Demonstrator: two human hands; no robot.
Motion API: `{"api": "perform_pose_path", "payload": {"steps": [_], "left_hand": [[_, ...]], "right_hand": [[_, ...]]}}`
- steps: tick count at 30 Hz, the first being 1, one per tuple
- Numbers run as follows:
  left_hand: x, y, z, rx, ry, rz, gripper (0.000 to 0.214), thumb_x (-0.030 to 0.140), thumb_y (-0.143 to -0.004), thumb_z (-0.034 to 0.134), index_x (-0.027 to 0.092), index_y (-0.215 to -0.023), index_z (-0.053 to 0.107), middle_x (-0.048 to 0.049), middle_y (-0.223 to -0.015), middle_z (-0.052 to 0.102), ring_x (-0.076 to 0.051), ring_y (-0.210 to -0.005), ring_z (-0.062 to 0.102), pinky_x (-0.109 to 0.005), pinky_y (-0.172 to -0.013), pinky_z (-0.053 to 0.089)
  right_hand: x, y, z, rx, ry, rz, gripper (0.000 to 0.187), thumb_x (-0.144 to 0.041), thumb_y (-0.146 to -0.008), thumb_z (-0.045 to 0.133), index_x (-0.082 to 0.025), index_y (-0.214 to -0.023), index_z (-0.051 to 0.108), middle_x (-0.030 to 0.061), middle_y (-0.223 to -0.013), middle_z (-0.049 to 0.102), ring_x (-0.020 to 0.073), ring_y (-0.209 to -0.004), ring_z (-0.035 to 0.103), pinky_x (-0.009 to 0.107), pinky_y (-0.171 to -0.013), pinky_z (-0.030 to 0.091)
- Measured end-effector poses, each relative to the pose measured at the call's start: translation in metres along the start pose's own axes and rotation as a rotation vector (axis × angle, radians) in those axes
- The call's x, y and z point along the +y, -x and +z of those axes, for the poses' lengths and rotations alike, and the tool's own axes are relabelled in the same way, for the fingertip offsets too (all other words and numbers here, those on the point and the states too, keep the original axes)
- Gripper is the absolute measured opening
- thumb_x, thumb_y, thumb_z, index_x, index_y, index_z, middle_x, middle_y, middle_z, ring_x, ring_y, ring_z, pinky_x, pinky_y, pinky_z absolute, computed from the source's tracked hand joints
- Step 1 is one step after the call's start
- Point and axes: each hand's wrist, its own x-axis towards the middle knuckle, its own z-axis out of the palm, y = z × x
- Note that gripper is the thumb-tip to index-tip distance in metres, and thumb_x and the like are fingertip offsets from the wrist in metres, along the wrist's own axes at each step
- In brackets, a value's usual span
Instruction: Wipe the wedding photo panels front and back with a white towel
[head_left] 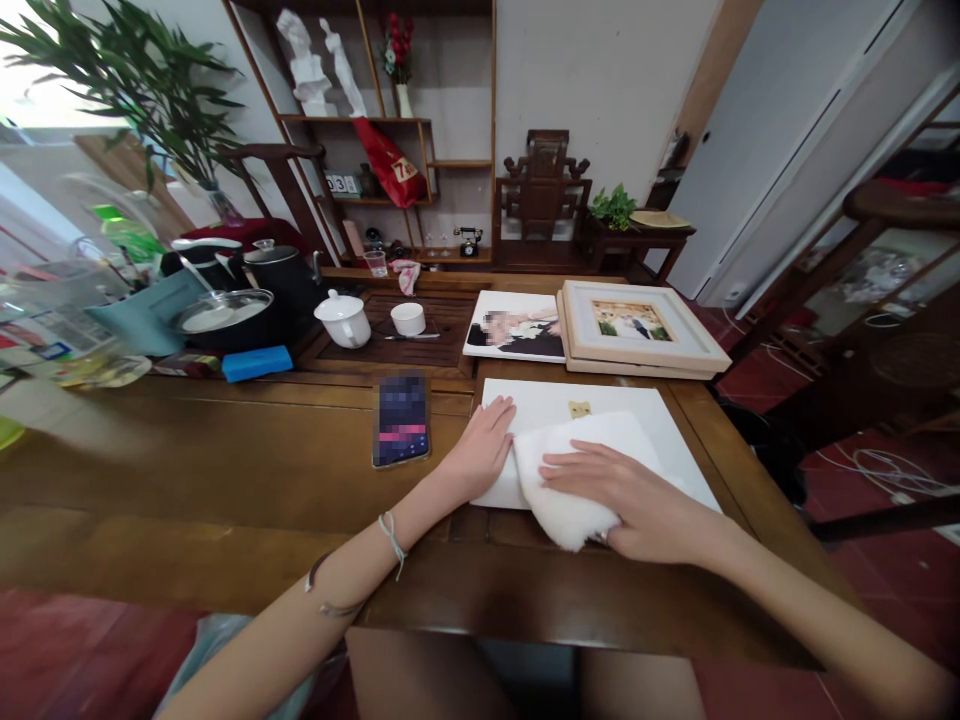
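On white board (600, 405): right hand (637, 500) flat, fingers together, pressing cloth (577, 470), long axis toward person.

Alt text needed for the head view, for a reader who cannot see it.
A person's right hand presses a folded white cloth onto a flat white board on a wooden table, while the left hand rests flat on the board's left edge. A phone lies to the left; framed photos lie behind.

A phone (401, 421) lies near a white teapot (343, 319) and framed photo (634, 325).
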Motion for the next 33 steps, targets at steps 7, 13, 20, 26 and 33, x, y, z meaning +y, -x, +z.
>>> {"api": "perform_pose_path", "payload": {"steps": [7, 13, 20, 26, 33], "left_hand": [[0.002, 0.000, -0.002, -0.005, 0.030, -0.011, 0.048, 0.024, -0.096, 0.028, 0.009, -0.141, 0.035, -0.0160, -0.152, 0.033, -0.026, -0.144, 0.025, -0.049, -0.118, 0.020], [0.003, -0.001, -0.004, 0.018, 0.068, 0.008, 0.048, 0.022, -0.095, 0.031, 0.012, -0.141, 0.035, -0.0156, -0.152, 0.033, -0.027, -0.143, 0.025, -0.052, -0.117, 0.020], [0.001, -0.001, -0.002, 0.044, 0.016, 0.041, 0.047, 0.023, -0.096, 0.030, 0.004, -0.139, 0.037, -0.0204, -0.150, 0.034, -0.029, -0.144, 0.021, -0.049, -0.119, 0.016], [0.002, 0.001, -0.004, -0.004, 0.037, -0.002, 0.048, 0.023, -0.096, 0.029, 0.008, -0.141, 0.035, -0.0166, -0.152, 0.032, -0.026, -0.144, 0.024, -0.049, -0.118, 0.020], [0.001, 0.002, -0.002, 0.018, 0.022, 0.003, 0.046, 0.024, -0.097, 0.028, 0.010, -0.139, 0.038, -0.0163, -0.151, 0.034, -0.025, -0.144, 0.024, -0.049, -0.117, 0.021]], "right_hand": [[0.045, -0.048, -0.026, 0.160, -0.281, 0.246, 0.031, -0.017, -0.071, 0.050, -0.018, -0.096, 0.069, 0.0080, -0.103, 0.071, 0.0278, -0.096, 0.063, 0.044, -0.087, 0.047], [0.065, -0.118, -0.038, 0.155, -0.463, 0.312, 0.024, -0.022, -0.074, 0.051, -0.015, -0.093, 0.066, 0.0063, -0.094, 0.071, 0.0225, -0.081, 0.062, 0.031, -0.066, 0.047], [0.059, -0.141, -0.033, 0.099, -0.456, 0.224, 0.022, -0.016, -0.071, 0.052, -0.018, -0.086, 0.068, 0.0039, -0.097, 0.071, 0.0224, -0.089, 0.060, 0.034, -0.079, 0.047], [0.082, -0.080, -0.044, 0.158, -0.396, 0.379, 0.024, -0.019, -0.072, 0.051, -0.017, -0.090, 0.067, 0.0048, -0.095, 0.071, 0.0249, -0.085, 0.063, 0.036, -0.075, 0.049], [0.112, 0.009, -0.044, 0.268, -0.272, 0.523, 0.035, -0.022, -0.075, 0.049, -0.021, -0.106, 0.066, 0.0058, -0.108, 0.070, 0.0308, -0.097, 0.064, 0.047, -0.085, 0.051]]}}
